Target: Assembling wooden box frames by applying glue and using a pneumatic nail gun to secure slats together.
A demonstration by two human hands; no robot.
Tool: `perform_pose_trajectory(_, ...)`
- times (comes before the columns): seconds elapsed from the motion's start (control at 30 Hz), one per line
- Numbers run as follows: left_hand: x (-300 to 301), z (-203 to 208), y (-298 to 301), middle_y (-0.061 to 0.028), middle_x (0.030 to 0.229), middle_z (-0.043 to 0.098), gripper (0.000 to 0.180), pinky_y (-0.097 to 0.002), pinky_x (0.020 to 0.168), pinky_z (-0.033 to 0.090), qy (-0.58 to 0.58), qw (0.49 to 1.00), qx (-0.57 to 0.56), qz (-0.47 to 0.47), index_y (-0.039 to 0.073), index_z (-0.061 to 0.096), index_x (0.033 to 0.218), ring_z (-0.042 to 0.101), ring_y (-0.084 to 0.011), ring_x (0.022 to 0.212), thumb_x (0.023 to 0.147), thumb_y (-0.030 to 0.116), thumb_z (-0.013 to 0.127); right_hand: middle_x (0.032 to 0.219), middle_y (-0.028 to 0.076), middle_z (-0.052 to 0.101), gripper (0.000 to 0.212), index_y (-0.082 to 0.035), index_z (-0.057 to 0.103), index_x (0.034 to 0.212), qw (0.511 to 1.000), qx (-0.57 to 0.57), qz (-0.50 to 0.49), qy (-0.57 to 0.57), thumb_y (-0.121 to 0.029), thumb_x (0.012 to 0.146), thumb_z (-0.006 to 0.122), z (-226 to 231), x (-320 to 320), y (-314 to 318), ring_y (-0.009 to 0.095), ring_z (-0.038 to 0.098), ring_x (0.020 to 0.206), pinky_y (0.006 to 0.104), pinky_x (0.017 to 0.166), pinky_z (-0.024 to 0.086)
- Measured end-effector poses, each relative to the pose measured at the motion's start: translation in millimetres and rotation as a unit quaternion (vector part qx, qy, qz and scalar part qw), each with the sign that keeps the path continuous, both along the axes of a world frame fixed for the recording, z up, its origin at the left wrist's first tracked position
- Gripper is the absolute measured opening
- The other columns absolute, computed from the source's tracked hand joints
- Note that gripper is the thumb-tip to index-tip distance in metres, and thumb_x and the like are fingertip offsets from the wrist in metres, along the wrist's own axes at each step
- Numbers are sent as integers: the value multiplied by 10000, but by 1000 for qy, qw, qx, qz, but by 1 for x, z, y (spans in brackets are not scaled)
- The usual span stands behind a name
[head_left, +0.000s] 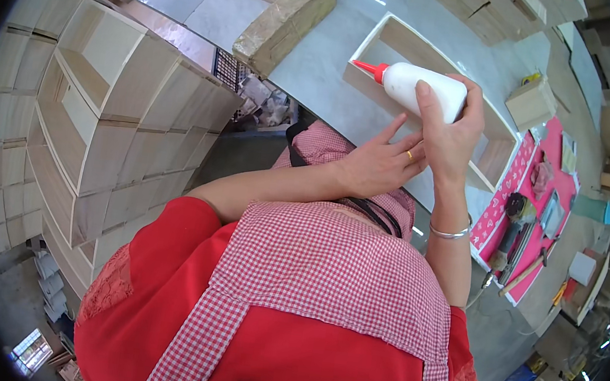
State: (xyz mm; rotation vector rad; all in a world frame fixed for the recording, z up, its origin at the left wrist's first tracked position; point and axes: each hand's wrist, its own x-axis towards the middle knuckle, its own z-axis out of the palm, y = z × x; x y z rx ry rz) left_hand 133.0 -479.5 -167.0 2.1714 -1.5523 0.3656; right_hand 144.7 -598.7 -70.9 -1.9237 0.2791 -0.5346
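Observation:
My right hand (450,135) is shut on a white glue bottle (429,89) with a red nozzle that points left, lying sideways over an open wooden box frame (375,36) on the grey table. A silver bangle sits on that wrist. My left hand (381,163), with a ring on one finger, rests against the heel of my right hand. Its fingers are spread and hold nothing. A red shirt and a red-checked apron fill the lower part of the view.
A red patterned cloth (503,204) with a power tool (513,226) and hand tools lies on the table's right side. A small wooden box (530,102) stands near it. Stacks of pale wooden boxes (98,109) rise at the left, with a thick wooden block (287,19) beyond.

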Motion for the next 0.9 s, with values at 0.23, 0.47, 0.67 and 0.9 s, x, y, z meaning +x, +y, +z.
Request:
perform_pose_trajectory(0.23,-2,6,1,-168,1415,483,402,-643,1136,238,-3,999,-43,12,13,589,1234,392,-308,1398,884,197,523,947,114,669,448,-8,590,1081,1000,-26,-9,1,-264,794,820,7,-14,-18,179,645,846,315,733,530)
perform_pose_trajectory(0.47,-7,12,0,-157,1396,507,369,-623,1136,249,-5,999,-43,0,28,610,1202,396,-292,1402,884,192,519,942,81,654,418,-10,594,1077,997,-61,-42,5,-236,806,818,10,-43,-48,157,625,853,294,741,515)
perform_pose_trajectory(0.67,-11,13,-1,-145,1379,526,349,-614,1137,247,2,999,-46,-17,38,631,1176,395,-284,1410,874,179,526,930,70,643,409,-12,600,1071,994,-55,-82,40,-234,806,817,18,-74,-73,140,605,833,285,726,503)
perform_pose_trajectory(0.9,-13,10,-5,-137,1401,522,389,-619,1136,227,25,999,-17,-34,43,623,1223,379,-284,1427,849,141,589,918,58,633,391,-13,601,1067,987,-63,-140,47,-226,814,809,21,-113,-102,131,588,815,288,716,497)
